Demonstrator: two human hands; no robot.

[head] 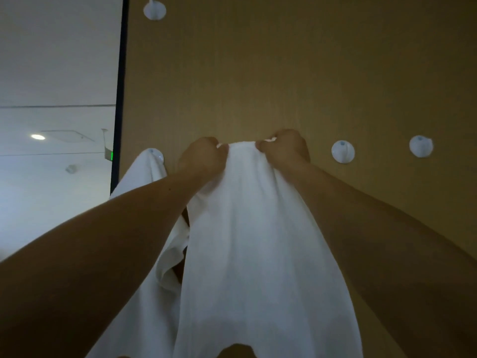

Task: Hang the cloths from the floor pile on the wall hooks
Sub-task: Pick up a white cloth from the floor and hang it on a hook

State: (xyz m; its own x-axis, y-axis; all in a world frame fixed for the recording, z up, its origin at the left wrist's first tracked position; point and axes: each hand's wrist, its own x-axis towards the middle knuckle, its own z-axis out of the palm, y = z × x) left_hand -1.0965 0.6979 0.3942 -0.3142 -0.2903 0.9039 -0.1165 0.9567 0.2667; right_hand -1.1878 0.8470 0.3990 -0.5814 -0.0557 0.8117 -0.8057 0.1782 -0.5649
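Bare forearms [103, 254] rise past the camera, the white cloth [253, 228] hanging long-axis down between them — left hand [204, 156] and right hand [286, 148] each pinch its top edge up by the wooden wall [284, 73]. The nearest bare hook [342, 151] lies rightward, closer to the right hand; any hook behind the edge is hidden

Plain white across the cloth [253, 228] at the middle of the wall [258, 73]; the same plain white on the second cloth [147, 174] near the wall's left edge. White, faintly bluish, on the round hooks [342, 151]. Tan with a faint vertical grain over the wall, edged on the left by a black strip [120, 99]. Pale grey-white for the ceiling [51, 60], with a small green light [111, 155] and a bright white lamp [38, 136].
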